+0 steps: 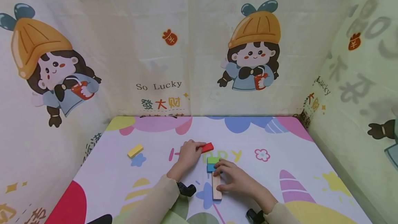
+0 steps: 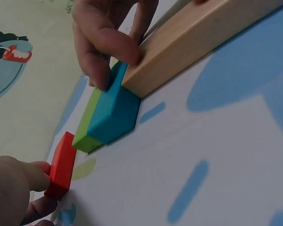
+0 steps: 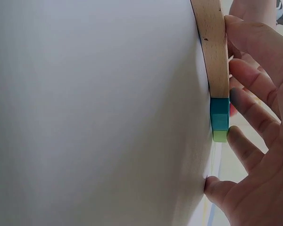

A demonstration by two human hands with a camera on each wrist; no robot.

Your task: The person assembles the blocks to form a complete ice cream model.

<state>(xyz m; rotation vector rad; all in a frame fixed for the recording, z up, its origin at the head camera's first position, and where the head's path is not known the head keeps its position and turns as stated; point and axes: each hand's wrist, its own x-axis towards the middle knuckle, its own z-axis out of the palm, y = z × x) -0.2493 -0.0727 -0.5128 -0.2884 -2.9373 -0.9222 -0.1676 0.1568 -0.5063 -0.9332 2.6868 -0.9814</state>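
My left hand [image 1: 188,155] pinches a red block [image 1: 207,147] by its left end, beyond the other blocks. In the left wrist view the red block [image 2: 62,165] stands between thumb and fingers, close to the tabletop. A green block [image 1: 212,160] lies flush against a blue block [image 1: 210,168]. From the blue one a long plain wooden block [image 1: 216,186] runs toward me, its end against the blue side. My right hand [image 1: 238,179] rests its spread fingertips along this row, partly covering the blue block; its thumb is beside the wooden block.
A yellow block [image 1: 135,151] lies apart at the left of the table. The printed tablecloth [image 1: 255,141] covers the tabletop, and patterned fabric walls [image 1: 199,44] rise at the back and both sides.
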